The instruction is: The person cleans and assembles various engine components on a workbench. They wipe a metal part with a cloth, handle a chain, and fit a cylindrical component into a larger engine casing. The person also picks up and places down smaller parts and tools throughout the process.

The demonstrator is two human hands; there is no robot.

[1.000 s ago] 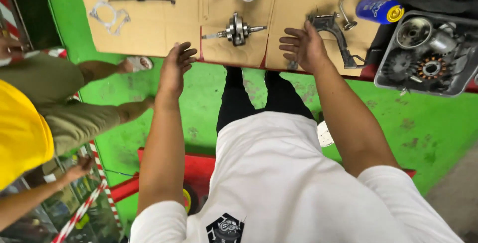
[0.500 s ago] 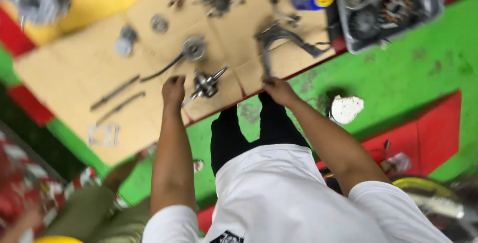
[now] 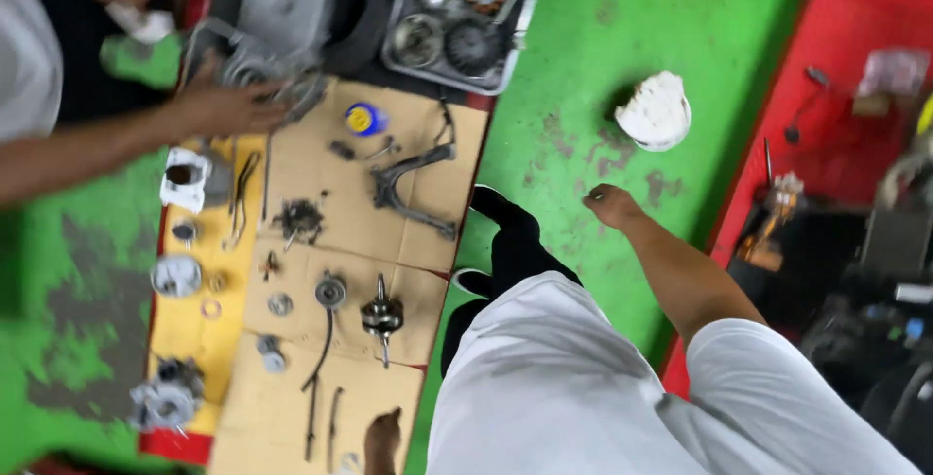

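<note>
Left hand [image 3: 382, 439], apparently open, is rested on cardboard [image 3: 408, 203]; crankshaft [image 3: 382, 316] just beyond is judged heavy, rigid, best gripped mid-body. Right hand [image 3: 610, 206] is loosely curled, empty.

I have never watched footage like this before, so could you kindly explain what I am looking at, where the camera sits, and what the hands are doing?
The single picture comes from a camera worn on a person's head, looking down over their white shirt. Their left hand rests on the cardboard sheet at the bottom edge, holding nothing. Their right hand hangs empty over the green floor, near a white container. Engine parts lie spread on the cardboard, among them a crankshaft and a blue can. A grey tray of parts sits above. Another person's hand reaches in from the left.
</note>
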